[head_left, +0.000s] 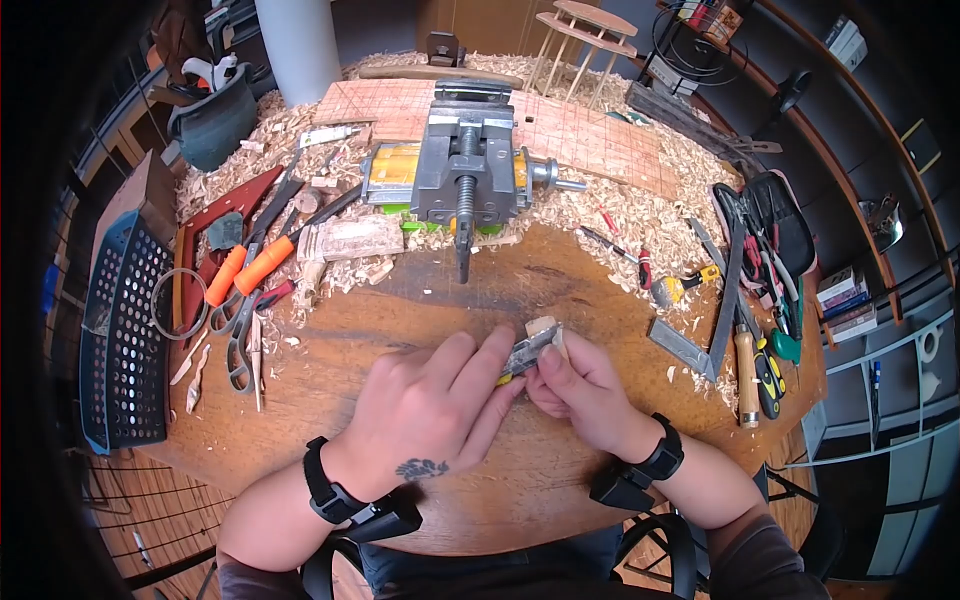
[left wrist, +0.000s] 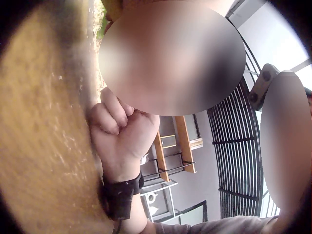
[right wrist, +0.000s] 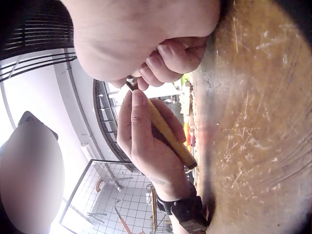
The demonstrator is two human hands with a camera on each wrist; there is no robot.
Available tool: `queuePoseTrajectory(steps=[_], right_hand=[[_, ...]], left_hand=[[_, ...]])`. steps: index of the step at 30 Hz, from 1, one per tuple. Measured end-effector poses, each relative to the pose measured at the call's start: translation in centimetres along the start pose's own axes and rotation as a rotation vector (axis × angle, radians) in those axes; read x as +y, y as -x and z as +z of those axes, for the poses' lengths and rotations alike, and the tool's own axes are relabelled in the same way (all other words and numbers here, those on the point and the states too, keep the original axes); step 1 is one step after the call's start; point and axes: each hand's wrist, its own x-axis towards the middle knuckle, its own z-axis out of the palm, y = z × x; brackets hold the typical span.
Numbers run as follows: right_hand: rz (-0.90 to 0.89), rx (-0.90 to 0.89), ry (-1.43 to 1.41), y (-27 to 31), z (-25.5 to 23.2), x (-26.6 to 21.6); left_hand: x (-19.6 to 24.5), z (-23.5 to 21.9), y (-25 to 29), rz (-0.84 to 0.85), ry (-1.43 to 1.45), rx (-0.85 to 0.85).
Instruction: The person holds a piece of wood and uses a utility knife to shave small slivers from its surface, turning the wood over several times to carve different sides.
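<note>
The left hand (head_left: pixel 425 400) grips the tool (right wrist: pixel 168 134), angled toward two o'clock in the head view, while the right hand (head_left: pixel 585 385) pinches the wood (head_left: pixel 541 326), apparently to steady it.

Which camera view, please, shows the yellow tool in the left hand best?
The right wrist view: the yellow tool shows lengthwise in the left hand. The head view shows only part, the hand hiding the rest; the left wrist view shows none clearly.
</note>
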Motion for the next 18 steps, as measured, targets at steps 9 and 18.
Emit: queuePoseTrajectory(steps=[9, 18], right_hand=[[-0.066, 0.000, 0.216, -0.06, -0.20, 0.28], [0.009, -0.030, -0.011, -0.02, -0.35, 0.20]], left_hand=[[0.16, -0.19, -0.06, 0.013, 0.005, 0.029], [-0.06, 0.05, 0.04, 0.007, 0.004, 0.000]])
